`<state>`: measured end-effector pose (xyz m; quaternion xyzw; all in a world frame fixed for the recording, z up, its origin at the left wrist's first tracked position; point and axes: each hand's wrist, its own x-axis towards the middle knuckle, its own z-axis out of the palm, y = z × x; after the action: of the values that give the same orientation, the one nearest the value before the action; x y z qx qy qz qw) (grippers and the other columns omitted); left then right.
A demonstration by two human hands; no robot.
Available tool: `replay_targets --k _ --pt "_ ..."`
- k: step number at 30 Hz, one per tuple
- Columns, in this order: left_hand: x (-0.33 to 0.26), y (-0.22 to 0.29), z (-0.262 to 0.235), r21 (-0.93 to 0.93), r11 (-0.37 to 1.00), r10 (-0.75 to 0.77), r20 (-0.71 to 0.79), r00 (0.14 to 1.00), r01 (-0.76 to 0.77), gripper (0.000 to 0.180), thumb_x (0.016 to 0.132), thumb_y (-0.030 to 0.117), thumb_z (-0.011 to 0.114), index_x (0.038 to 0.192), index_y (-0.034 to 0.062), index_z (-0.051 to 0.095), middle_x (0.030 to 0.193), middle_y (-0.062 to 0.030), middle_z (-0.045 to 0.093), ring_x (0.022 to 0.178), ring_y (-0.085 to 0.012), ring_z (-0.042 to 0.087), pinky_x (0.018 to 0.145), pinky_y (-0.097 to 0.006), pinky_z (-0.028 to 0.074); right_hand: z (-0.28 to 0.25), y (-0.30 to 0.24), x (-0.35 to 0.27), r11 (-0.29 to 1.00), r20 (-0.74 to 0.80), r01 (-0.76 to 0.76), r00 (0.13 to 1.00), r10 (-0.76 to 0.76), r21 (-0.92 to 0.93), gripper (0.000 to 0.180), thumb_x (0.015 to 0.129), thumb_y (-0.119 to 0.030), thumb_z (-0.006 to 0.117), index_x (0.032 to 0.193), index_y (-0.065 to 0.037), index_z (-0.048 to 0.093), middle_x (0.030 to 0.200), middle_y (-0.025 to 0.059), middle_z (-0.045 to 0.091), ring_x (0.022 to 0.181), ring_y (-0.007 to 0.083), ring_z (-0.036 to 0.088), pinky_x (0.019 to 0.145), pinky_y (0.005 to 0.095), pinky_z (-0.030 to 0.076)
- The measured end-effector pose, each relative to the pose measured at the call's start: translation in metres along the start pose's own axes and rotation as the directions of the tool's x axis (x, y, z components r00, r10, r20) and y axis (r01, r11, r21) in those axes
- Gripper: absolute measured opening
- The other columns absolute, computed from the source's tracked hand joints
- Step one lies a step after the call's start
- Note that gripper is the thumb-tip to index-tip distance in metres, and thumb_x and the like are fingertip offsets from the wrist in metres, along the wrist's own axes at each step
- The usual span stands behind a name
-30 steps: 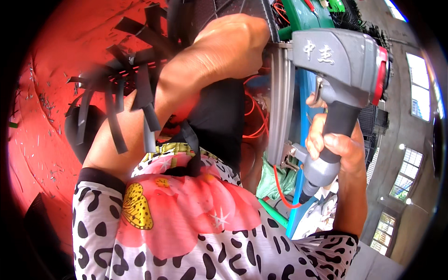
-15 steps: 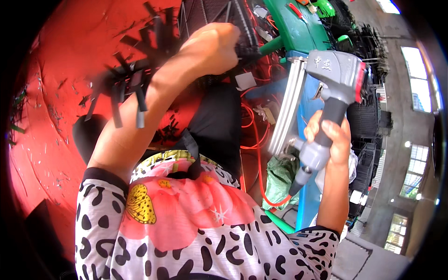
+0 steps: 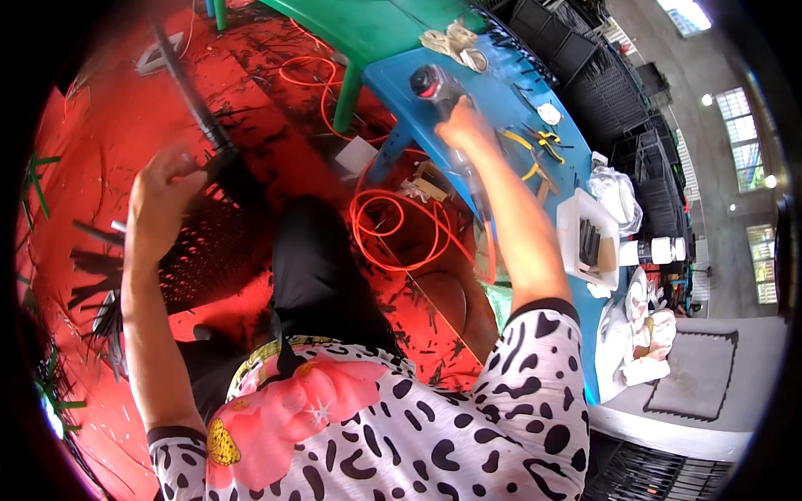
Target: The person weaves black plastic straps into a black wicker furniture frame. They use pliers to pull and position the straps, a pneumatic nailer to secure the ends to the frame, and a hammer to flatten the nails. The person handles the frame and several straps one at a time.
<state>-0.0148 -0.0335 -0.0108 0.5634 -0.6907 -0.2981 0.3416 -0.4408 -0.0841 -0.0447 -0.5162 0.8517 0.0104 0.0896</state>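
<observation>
My left hand, smeared by motion, has its fingers curled at the dark edge of a black woven frame. Loose black strips stick out from that piece on its left side, and a long dark bar extends from it toward the far left. Out to the right, my right hand is closed round a grey pneumatic nail gun with a red-marked end. The gun is over the blue table, blurred and partly hidden by my hand and forearm; whether it touches the top I cannot tell.
An orange-red air hose coils on the red floor below the tables. On the blue table are yellow-handled pliers, gloves and a white bin holding dark strips. A green table stands beyond. Black woven goods are stacked rightward.
My right hand has carried the nail gun from upright at my right side forward to over the blue table. My left hand and the woven frame have swung left. The view has turned rightward.
</observation>
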Motion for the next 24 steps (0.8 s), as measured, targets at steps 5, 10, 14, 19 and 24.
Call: replay_targets --k 5,10,14,19,24 --pt "0.000 -0.005 -0.001 -0.071 0.996 -0.044 0.008 0.999 0.045 0.046 0.082 0.009 0.061 0.125 -0.0041 0.049 0.090 -0.0048 0.062 0.076 -0.0061 0.053 0.067 -0.020 0.042 0.010 0.036 0.023 0.971 -0.281 0.115 0.958 -0.054 0.208 0.062 0.079 -0.037 0.065 0.125 0.000 0.046 0.114 0.0232 0.061 0.108 0.0372 0.059 0.092 0.0446 0.046" --pt "0.000 -0.008 -0.003 -0.116 0.992 -0.044 0.018 0.999 0.046 0.049 0.082 0.008 0.060 0.127 -0.0050 0.047 0.089 -0.0028 0.058 0.077 -0.0053 0.049 0.068 -0.019 0.039 -0.013 0.142 0.004 0.942 -0.238 -0.328 0.911 0.335 0.070 0.045 0.081 -0.036 0.060 0.108 0.001 0.061 0.113 0.0256 0.061 0.108 0.0387 0.058 0.091 0.0465 0.046" --pt "-0.002 -0.006 -0.001 -0.178 0.983 -0.047 0.023 0.999 0.050 0.048 0.082 0.004 0.059 0.128 -0.0053 0.047 0.090 -0.0024 0.057 0.082 -0.0061 0.051 0.073 -0.020 0.042 0.022 0.193 0.004 0.918 -0.192 -0.395 0.901 0.389 0.008 0.040 0.081 -0.023 0.058 0.114 0.000 0.057 0.113 0.0249 0.061 0.109 0.0391 0.058 0.092 0.0484 0.045" --pt "-0.009 -0.007 0.001 -0.312 0.948 0.028 -0.113 0.993 -0.062 0.051 0.082 0.003 0.059 0.130 -0.0039 0.045 0.097 -0.0038 0.058 0.090 -0.0094 0.055 0.080 -0.023 0.045 0.010 0.178 0.024 0.927 -0.572 -0.260 0.732 0.371 0.269 0.028 0.080 -0.013 0.056 0.106 -0.003 0.054 0.101 0.0239 0.063 0.097 0.0416 0.061 0.084 0.0489 0.047" --pt "-0.004 0.009 -0.009 -0.457 0.885 0.114 0.027 0.993 -0.089 0.052 0.084 0.027 0.063 0.124 -0.0034 0.052 0.106 -0.0080 0.062 0.098 -0.0151 0.058 0.087 -0.029 0.043 -0.034 0.130 0.025 0.746 -0.847 0.586 0.529 -0.055 0.317 0.013 0.087 -0.005 0.056 0.099 -0.003 0.060 0.077 0.0087 0.063 0.064 0.0190 0.059 0.059 0.0323 0.047"
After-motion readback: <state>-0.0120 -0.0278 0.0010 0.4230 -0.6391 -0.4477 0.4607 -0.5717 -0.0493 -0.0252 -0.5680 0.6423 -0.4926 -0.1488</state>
